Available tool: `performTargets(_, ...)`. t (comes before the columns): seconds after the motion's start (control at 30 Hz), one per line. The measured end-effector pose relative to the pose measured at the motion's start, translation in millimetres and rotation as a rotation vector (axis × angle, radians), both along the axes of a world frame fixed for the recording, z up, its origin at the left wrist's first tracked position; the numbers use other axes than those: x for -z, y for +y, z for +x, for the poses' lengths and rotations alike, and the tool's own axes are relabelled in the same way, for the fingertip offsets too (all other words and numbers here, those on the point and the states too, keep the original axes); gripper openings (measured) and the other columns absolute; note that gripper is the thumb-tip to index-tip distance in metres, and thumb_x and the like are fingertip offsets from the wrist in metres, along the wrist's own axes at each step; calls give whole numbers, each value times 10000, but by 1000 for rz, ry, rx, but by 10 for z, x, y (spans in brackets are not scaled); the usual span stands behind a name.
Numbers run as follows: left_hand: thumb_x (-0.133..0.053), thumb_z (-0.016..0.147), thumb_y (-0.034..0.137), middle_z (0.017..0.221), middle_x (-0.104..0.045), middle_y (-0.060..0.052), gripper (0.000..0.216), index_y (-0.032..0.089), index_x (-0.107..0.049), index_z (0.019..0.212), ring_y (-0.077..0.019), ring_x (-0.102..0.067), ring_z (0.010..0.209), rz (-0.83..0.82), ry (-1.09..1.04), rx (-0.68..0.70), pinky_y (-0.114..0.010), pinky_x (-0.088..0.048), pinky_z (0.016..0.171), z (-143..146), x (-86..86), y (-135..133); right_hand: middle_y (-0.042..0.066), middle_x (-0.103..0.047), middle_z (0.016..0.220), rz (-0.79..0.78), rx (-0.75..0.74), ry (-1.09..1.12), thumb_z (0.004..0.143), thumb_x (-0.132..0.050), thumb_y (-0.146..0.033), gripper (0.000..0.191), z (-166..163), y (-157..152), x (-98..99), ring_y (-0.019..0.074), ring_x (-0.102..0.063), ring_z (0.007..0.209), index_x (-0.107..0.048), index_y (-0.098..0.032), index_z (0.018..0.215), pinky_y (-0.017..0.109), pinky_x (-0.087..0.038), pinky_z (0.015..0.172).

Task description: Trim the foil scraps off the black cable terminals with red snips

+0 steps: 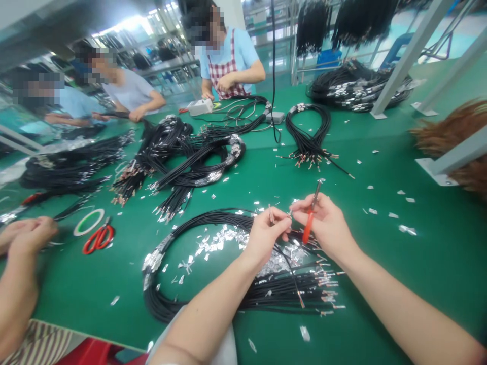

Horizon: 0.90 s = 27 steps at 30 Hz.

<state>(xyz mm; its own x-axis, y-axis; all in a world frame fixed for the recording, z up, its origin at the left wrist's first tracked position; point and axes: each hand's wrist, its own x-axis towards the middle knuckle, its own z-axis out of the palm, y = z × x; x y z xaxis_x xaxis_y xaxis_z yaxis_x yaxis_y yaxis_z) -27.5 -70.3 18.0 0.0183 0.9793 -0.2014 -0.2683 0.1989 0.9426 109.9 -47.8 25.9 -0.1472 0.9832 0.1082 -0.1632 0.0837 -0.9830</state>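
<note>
My left hand (268, 230) is closed in a pinch on the end of a black cable (289, 263), whose length trails down over the bundle. Close beside it, my right hand (323, 218) has thumb and forefinger pinched near the same cable end. Red-handled scissors (308, 227) rest in the right hand, blades pointing up and away. Beneath both hands lies a looped bundle of black cables (163, 304), bound with silvery tape at the left, its stripped ends fanned out to the right. What exactly the right fingertips pinch is too small to make out.
Foil scraps (218, 241) litter the green table (384, 294). Another pair of red scissors (99, 239) and a tape roll (89, 222) lie left. More cable bundles (213, 162) lie beyond. A co-worker's hands (32, 235) are at left; other people sit across. Metal posts (437, 170) stand right.
</note>
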Motion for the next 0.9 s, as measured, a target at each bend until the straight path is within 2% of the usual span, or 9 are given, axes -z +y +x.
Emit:
performTargets(0.1, -717, 631, 305, 534, -544, 30, 227, 151, -556, 677, -68, -477, 438, -1, 3, 9, -204, -384, 434, -10, 4, -9, 14, -641, 806, 74, 19, -40, 722, -664, -224, 198, -36, -39, 6, 161, -632, 766, -481, -217, 799, 343, -526, 721)
performTargets(0.23, -706, 653, 328, 486, -486, 49, 241, 151, -544, 671, -48, -388, 388, -40, -3, 43, -181, -267, 356, -29, -4, -9, 38, -664, 900, 357, 158, -326, 754, -572, -119, 145, 51, -69, 37, 176, -631, 841, -521, -227, 835, 360, -507, 774)
performTargets(0.33, -704, 659, 330, 464, -467, 61, 241, 157, -537, 682, -44, -367, 371, -24, 35, 34, -181, -251, 353, -18, 20, -18, 37, -664, 894, 490, 153, -489, 738, -575, -94, 195, 83, -101, 50, 183, -624, 822, -538, -236, 867, 359, -505, 749)
performTargets(0.4, -696, 670, 326, 469, -477, 61, 230, 163, -535, 684, -47, -381, 375, 18, 72, 4, -187, -275, 366, -2, 49, -32, 38, -647, 899, 414, 170, -440, 729, -608, -124, 224, 55, -119, 49, 179, -619, 805, -525, -234, 905, 357, -509, 741)
performTargets(0.5, -686, 686, 308, 506, -505, 53, 202, 166, -542, 685, -55, -419, 401, 93, 128, -28, -198, -319, 394, 22, 87, -56, 28, -620, 899, 226, 198, -220, 703, -668, -183, 270, -16, -131, 31, 163, -615, 791, -492, -230, 902, 345, -515, 735)
performTargets(0.67, -685, 688, 284, 513, -509, 50, 181, 161, -553, 678, -57, -431, 415, 120, 140, -24, -200, -341, 411, 42, 100, -71, -7, -614, 742, 65, 87, -35, 683, -688, -196, 225, -54, -110, 5, 144, -614, 729, -479, -213, 763, 310, -505, 693)
performTargets(0.8, -697, 675, 312, 533, -534, 36, 202, 149, -578, 691, -58, -449, 431, 83, 78, 23, -191, -335, 409, 23, 69, -50, -30, -624, 701, -15, 48, 96, 660, -711, -186, 269, -30, -78, 26, 124, -602, 662, -457, -213, 744, 300, -493, 672)
performTargets(0.9, -694, 673, 351, 534, -544, 26, 240, 133, -598, 695, -47, -438, 415, 18, 8, 136, -181, -297, 394, -29, 12, -14, -42, -630, 687, -68, -3, 201, 648, -719, -164, 298, -32, -60, 56, 108, -591, 621, -439, -213, 732, 278, -480, 638)
